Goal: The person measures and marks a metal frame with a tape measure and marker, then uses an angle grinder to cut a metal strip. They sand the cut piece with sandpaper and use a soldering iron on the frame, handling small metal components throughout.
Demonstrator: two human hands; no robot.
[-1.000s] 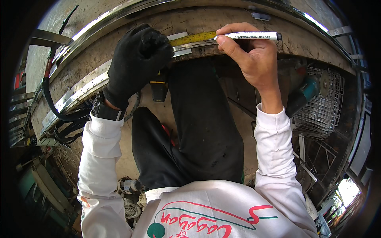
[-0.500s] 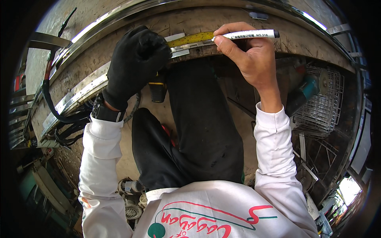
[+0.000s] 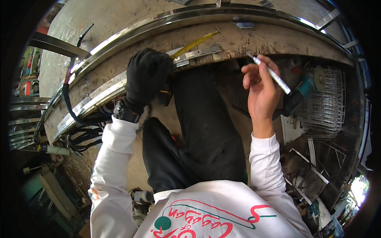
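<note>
My left hand [image 3: 146, 77], in a black glove, presses down on a flat metal strip [image 3: 99, 96] at the near edge of a wooden workbench [image 3: 246, 37] and grips a tape measure body [image 3: 164, 96]. Its yellow blade [image 3: 194, 44] runs out along the strip toward the right. My bare right hand [image 3: 262, 89] is lifted off the bench edge and holds a white marker pen [image 3: 272, 74] between thumb and fingers, tilted with the tip up and away from the strip.
A long polished metal channel [image 3: 190, 14] curves along the bench's far side. A black cable [image 3: 69, 104] hangs at the left. Below right sit an angle grinder [image 3: 305, 85], a wire basket [image 3: 331, 103] and metal scraps on the floor.
My right hand has drawn back from the strip toward me and to the right, swinging the marker from lying along the bench edge to a raised tilt. The gloved left hand stays put.
</note>
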